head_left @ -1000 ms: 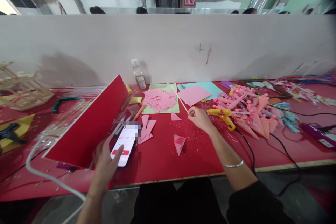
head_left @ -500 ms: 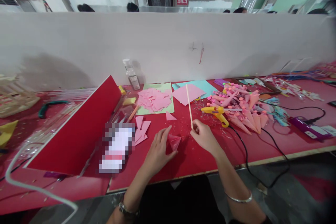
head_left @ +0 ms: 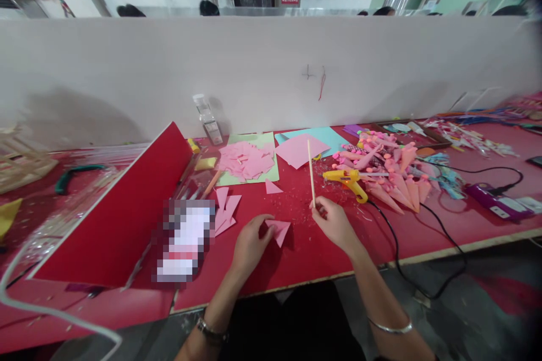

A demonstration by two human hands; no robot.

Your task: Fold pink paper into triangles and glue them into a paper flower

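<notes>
1. Far left, a red board [head_left: 122, 203] leans at a slant; beside it a phone [head_left: 180, 245] lies blurred out.
2. A clear bottle [head_left: 209, 121] stands near the white partition [head_left: 254, 67]; what it holds, if anything, cannot be told.
3. A pale green sheet [head_left: 274, 174] bears a heap of pink paper pieces [head_left: 247, 161].
4. The person's left hand [head_left: 253, 245] pinches the folded pink paper [head_left: 280, 232] by its left side, over the red table [head_left: 292, 271] near its front edge.
5. The step in hand appears to be taking up this paper while the stick is kept ready; the next move seems to call for a light pinch that keeps the folds, with the stick steady.
6. The right hand [head_left: 334, 225] grips the pale stick [head_left: 311, 172] near its lower end, the stick pointing up and away.
7. Beyond it lie a yellow glue gun [head_left: 349, 179] and a pile of pink cones [head_left: 393, 169].
8. Farther right at the back, a brown tray [head_left: 442, 143] holds a white tube [head_left: 417, 129] and a pale rounded piece [head_left: 400, 128].
</notes>
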